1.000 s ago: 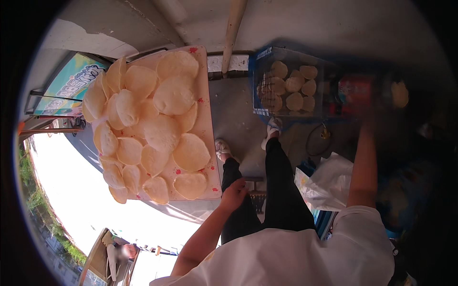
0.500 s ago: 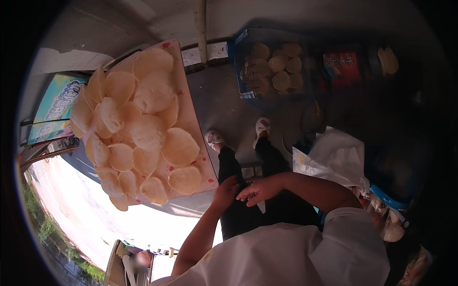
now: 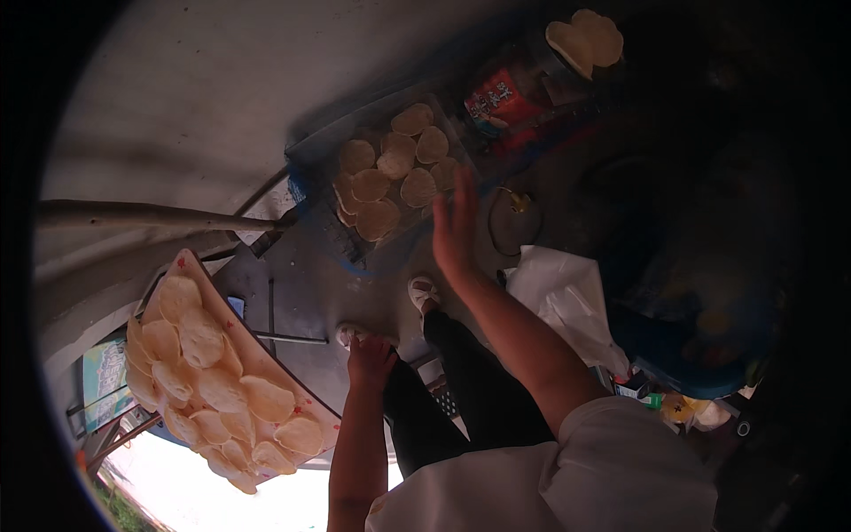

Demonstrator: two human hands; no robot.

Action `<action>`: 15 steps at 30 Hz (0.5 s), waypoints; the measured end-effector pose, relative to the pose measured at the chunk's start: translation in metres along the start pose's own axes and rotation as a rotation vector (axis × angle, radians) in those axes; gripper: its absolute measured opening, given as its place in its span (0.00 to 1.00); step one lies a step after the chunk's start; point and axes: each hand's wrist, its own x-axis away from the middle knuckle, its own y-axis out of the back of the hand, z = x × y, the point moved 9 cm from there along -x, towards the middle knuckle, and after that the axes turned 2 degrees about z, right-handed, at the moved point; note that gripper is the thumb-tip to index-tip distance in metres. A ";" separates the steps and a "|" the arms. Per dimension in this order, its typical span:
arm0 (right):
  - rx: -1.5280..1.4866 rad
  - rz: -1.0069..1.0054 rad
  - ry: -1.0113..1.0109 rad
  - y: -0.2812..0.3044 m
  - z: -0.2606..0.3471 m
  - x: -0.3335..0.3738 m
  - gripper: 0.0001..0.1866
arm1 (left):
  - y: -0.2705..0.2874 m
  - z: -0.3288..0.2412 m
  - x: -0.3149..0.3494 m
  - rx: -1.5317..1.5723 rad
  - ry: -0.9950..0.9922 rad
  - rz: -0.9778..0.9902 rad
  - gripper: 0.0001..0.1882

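My right hand point(image 3: 456, 229) is stretched forward with its fingers apart and nothing in them. It is beside the near right edge of a clear-walled box point(image 3: 403, 232) in which several round, flat, pale crisps point(image 3: 370, 185) lie. From this view I cannot tell whether the fingertips touch the box. Over my leg in dark trousers point(image 3: 412, 417), near the knee, my left hand point(image 3: 370, 358) lies with fingers extended and holds nothing. To the left, many larger puffed crisps point(image 3: 217, 387) are heaped on a pale board with red marks point(image 3: 191, 270).
Beyond the box stand a red printed package point(image 3: 505, 99) and more crisps point(image 3: 585, 43). A white plastic bag point(image 3: 558, 297) is right of my forearm, with a blue tub point(image 3: 683, 377) behind it. A pole point(image 3: 160, 217) crosses the left side.
The view has swung right, so the heaped board sits lower left. My hands, close together over my lap before, are apart; the right one has reached forward to the box of crisps.
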 end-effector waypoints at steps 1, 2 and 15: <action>0.064 0.323 0.025 -0.044 -0.004 0.060 0.26 | -0.077 0.000 -0.029 -0.035 -0.006 -0.040 0.25; -0.021 0.473 0.018 -0.067 -0.009 0.110 0.22 | -0.125 0.005 -0.047 -0.069 -0.020 -0.087 0.24; -0.407 0.942 -0.429 -0.040 -0.063 0.203 0.14 | -0.196 0.054 0.013 -0.897 -0.043 -0.464 0.21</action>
